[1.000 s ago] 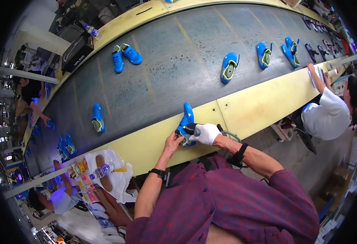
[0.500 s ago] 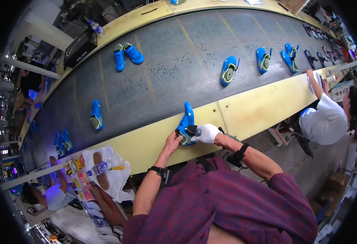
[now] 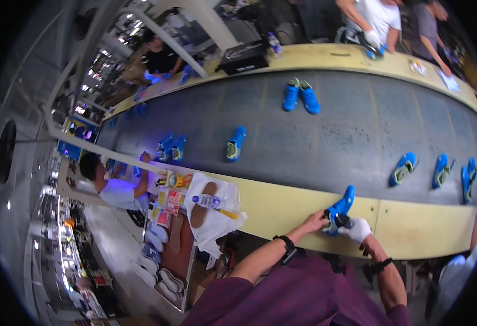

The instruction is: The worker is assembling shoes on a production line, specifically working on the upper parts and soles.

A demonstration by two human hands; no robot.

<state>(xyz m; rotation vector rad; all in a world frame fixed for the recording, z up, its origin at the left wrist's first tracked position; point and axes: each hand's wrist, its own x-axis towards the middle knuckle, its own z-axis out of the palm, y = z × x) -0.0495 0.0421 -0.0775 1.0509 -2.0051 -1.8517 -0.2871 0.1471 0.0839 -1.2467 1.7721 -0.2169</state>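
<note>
A blue sports shoe [image 3: 340, 209] rests on the pale yellow ledge in front of me, its toe pointing away towards the belt. My left hand [image 3: 315, 221], bare, grips it by the heel and collar. In a white glove, my right hand [image 3: 356, 230] is closed around a dark handheld tool [image 3: 345, 221] whose end is at the shoe's opening. What kind of tool it is, I cannot make out. The shoe's inside is mostly hidden by my fingers and the tool.
Blue shoes stand on the grey conveyor belt [image 3: 282, 130], including a pair [image 3: 301, 96] on its far side. At my left, a white plastic bag [image 3: 225, 190] carries a brown sole [image 3: 203, 205] and a bottle [image 3: 206, 201]. Co-workers sit along both sides.
My view has swung left and up, bringing the far-side workers into sight. Both hands stay on the same shoe, with the dark tool still at its opening.
</note>
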